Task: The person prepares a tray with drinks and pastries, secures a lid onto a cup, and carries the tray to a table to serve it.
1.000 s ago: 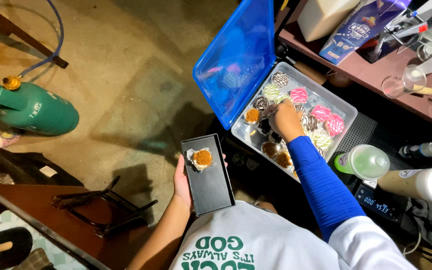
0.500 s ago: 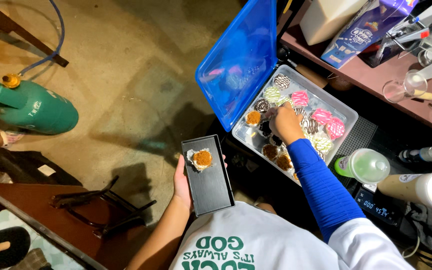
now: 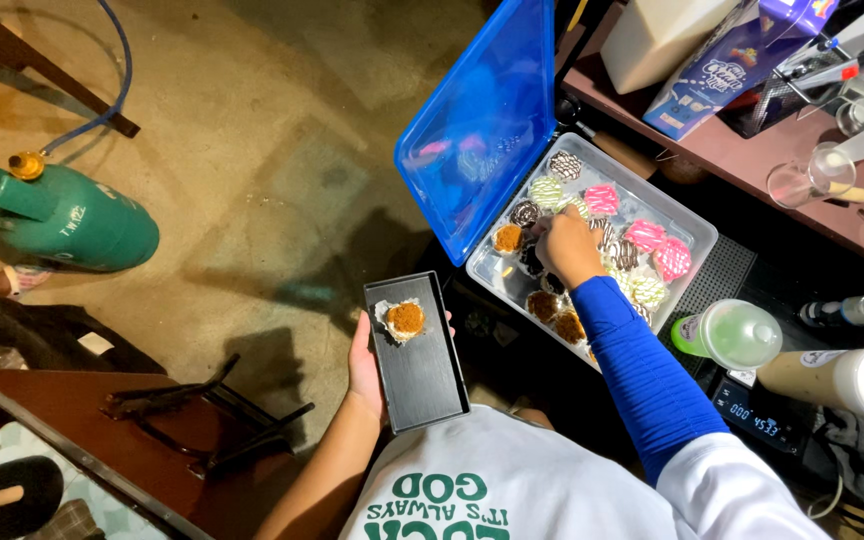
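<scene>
My left hand [image 3: 364, 368] holds a black rectangular tray [image 3: 417, 370] from underneath. One round brown-topped pastry [image 3: 405, 318] on white paper sits at the tray's far end. My right hand [image 3: 564, 245], in a blue sleeve, reaches into a clear plastic container [image 3: 697, 252] full of decorated doughnuts. Its fingers are curled down among the dark and striped ones; whether they grip one is hidden. The container's blue lid [image 3: 477, 125] stands raised at the left.
A green gas cylinder [image 3: 52, 220] with a blue hose lies on the concrete floor at the left. A brown table edge [image 3: 72, 440] is at lower left. A shelf at right holds a blue carton [image 3: 717, 65], glasses, a green-lidded cup [image 3: 732, 333] and a digital scale [image 3: 762, 415].
My right hand has shifted slightly toward the upper left inside the container. The left hand and the black tray have stayed still.
</scene>
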